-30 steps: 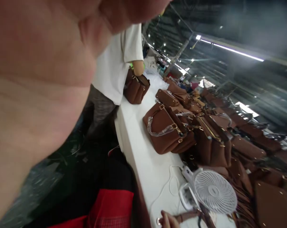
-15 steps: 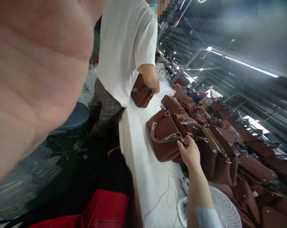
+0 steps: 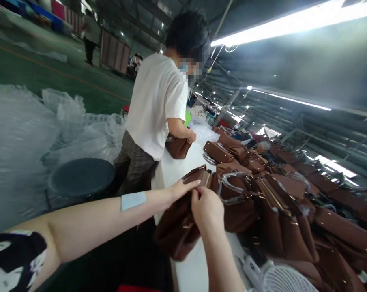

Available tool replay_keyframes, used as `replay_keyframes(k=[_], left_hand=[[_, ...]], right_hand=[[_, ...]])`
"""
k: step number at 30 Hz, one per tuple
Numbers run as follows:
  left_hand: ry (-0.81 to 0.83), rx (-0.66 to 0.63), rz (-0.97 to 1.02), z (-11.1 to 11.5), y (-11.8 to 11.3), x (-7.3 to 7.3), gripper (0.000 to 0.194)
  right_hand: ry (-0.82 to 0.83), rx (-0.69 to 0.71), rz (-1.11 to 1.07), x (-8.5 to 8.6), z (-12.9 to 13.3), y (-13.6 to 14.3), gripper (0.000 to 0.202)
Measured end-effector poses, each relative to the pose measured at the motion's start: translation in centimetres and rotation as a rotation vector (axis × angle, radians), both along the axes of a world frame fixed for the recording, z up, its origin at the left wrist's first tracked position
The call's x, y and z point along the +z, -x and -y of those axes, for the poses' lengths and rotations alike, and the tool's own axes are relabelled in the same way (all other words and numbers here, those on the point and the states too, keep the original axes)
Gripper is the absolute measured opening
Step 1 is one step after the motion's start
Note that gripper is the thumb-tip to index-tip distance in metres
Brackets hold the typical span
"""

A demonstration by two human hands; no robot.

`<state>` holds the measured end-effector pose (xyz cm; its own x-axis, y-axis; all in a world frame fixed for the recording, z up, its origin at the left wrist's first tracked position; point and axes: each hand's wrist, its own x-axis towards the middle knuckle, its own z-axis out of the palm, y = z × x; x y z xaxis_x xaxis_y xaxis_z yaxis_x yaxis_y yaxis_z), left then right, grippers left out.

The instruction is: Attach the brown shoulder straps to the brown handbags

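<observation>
A brown handbag (image 3: 179, 233) with gold-coloured fittings stands tilted at the near edge of the white table (image 3: 191, 269), partly over that edge. My left hand (image 3: 185, 190) grips its top rim from the left, thumb laid along the rim and the other fingers hidden behind the bag. From the right, my right hand (image 3: 209, 207) is closed on the same rim, its fingertips close to my left thumb. Just right of it stands another brown handbag (image 3: 236, 207), its handles in clear plastic wrap.
A co-worker in a white shirt (image 3: 159, 105) stands ahead at the table, handling a brown handbag (image 3: 179, 147). Many brown handbags (image 3: 288, 219) crowd the right side. A white fan (image 3: 283, 278) sits near me. At left are a round stool (image 3: 81, 176) and heaped clear plastic (image 3: 22, 146).
My left hand has come from close before the camera down to the handbag's rim. The handbag in my right hand is nearer the table's edge. My view has turned, showing more floor at left.
</observation>
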<state>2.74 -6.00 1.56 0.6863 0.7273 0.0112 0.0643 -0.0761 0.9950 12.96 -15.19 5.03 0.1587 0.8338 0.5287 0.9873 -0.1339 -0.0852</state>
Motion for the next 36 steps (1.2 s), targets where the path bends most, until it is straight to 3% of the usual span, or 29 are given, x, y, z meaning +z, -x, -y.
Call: replay_keyframes(k=[2, 5, 7, 10, 12, 14, 17, 20, 22, 26, 27, 30, 33, 36], left_hand=[[0.002, -0.063, -0.067, -1.2, -0.4, 0.2, 0.056], [-0.351, -0.103, -0.306, -2.9, 0.5, 0.7, 0.032], [-0.533, -0.14, -0.42, -4.0, 1.3, 1.7, 0.027], [-0.651, -0.241, -0.46, -5.0, 1.4, 3.2, 0.032], [-0.735, -0.406, -0.434, -5.2, 0.3, 3.9, 0.038], [-0.78, -0.53, -0.395, -5.0, -1.3, 4.2, 0.04], [-0.75, -0.468, -0.358, -4.4, -3.2, 4.3, 0.036], [-0.72, -0.302, -0.302, -4.3, -2.8, 4.3, 0.034], [-0.653, -0.064, -0.245, -4.7, -1.4, 3.8, 0.04], [-0.462, 0.253, -0.111, -5.4, 1.2, 0.7, 0.058], [-0.296, 0.299, -0.039, -5.0, 1.6, -0.2, 0.058], [0.108, 0.331, 0.01, -3.0, 1.6, -1.8, 0.065], [0.177, 0.339, -0.004, -1.3, 0.5, -1.6, 0.053], [0.219, 0.245, 0.069, -0.7, -1.2, -1.1, 0.041]], right_hand=[[-0.008, 0.195, -0.053, 0.3, 1.7, 2.1, 0.013], [-0.118, 0.326, -0.083, -0.1, 5.0, 1.8, 0.014], [-0.235, 0.244, -0.035, -1.0, 7.2, -0.2, 0.014], [-0.344, 0.073, 0.017, -2.8, 9.7, -4.1, 0.022], [-0.304, 0.04, 0.018, -3.9, 10.7, -6.0, 0.039], [-0.181, 0.095, 0.001, -4.7, 11.2, -6.8, 0.046], [-0.088, 0.088, -0.053, -5.7, 11.5, -6.8, 0.041], [-0.126, -0.046, -0.145, -6.1, 12.1, -6.3, 0.04], [-0.174, -0.093, -0.198, -6.4, 12.9, -5.9, 0.04], [-0.319, -0.171, -0.241, -7.9, 15.8, -4.2, 0.045], [-0.346, -0.191, -0.26, -8.5, 16.7, -3.6, 0.043], [-0.366, -0.244, -0.321, -10.8, 19.3, -2.6, 0.032], [-0.275, -0.335, -0.35, -12.6, 22.3, -3.5, 0.022], [-0.186, -0.456, -0.359, -13.2, 26.1, -6.5, 0.022]])
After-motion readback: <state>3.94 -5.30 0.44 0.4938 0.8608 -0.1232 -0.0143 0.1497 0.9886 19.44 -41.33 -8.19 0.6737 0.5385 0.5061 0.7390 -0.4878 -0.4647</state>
